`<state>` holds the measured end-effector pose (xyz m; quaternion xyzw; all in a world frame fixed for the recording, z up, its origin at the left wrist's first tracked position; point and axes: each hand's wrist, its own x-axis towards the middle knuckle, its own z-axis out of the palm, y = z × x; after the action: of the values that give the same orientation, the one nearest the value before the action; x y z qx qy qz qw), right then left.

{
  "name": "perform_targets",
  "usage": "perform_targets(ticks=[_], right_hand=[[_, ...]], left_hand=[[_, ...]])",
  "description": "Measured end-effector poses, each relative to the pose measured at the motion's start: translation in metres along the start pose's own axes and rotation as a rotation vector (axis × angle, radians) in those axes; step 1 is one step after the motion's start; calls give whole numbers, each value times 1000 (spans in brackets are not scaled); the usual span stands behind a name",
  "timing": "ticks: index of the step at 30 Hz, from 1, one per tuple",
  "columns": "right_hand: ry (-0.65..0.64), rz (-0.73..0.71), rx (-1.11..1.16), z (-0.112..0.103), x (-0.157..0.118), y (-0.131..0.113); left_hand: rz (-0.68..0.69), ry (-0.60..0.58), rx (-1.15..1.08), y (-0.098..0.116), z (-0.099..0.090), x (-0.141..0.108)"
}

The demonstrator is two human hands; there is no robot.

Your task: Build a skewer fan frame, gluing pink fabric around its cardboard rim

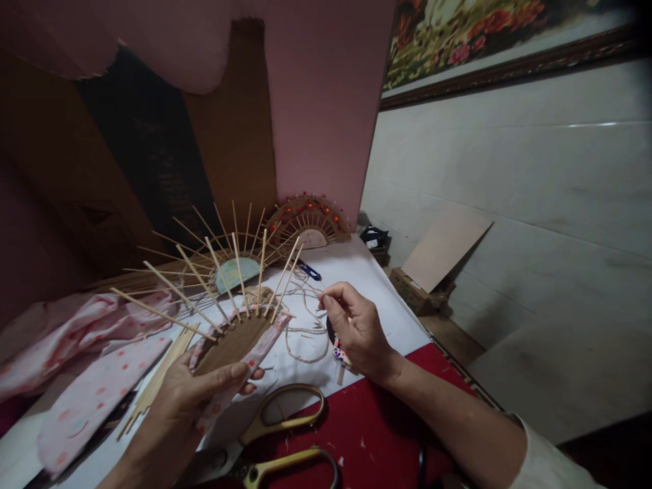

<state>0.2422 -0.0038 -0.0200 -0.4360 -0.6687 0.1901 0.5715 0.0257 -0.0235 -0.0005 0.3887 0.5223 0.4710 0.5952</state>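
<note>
A half-round cardboard piece (231, 346), edged with pink dotted cloth and set with several thin sticks that fan upward, is held in my left hand (204, 387). The thumb lies across its front and the fingers are behind it. To the right, my right hand (356, 326) is raised over the table with thumb and forefinger pinched together; whatever is between them is too small to make out. Just under that hand lies a small colourful object (340, 354), partly covered by it. Loose twine (308, 358) curls on the white surface between my hands.
Large yellow-handled scissors (285, 422) lie near the front on red cloth (377, 424). A fan with a green centre (237, 273) and a red-flowered fan (310, 217) stand behind. Sticks (157, 380) and dotted cloth (109, 397) are at left. A blue cutter (309, 270) lies farther back.
</note>
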Motion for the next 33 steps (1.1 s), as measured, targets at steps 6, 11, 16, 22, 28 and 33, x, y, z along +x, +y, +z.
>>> perform_targets(ticks=[6,11,16,22,28,33], right_hand=[[5,-7,5,1,0,0],[-52,-61,-42,1,-1,-3],[-75,-204,-22,0,-3,-8],[-164,-334,-83,-1,-6,-7],[-187,-396,-168,0,-6,-3],[-205,-397,-196,0,-6,-5]], left_hand=[[-7,-19,14,0,-2,-1],[-1,-37,6,1,1,-1],[3,-56,8,4,3,-3],[-17,-40,-59,8,9,-7],[-18,12,-51,6,12,-8],[-5,-39,-77,6,11,-8]])
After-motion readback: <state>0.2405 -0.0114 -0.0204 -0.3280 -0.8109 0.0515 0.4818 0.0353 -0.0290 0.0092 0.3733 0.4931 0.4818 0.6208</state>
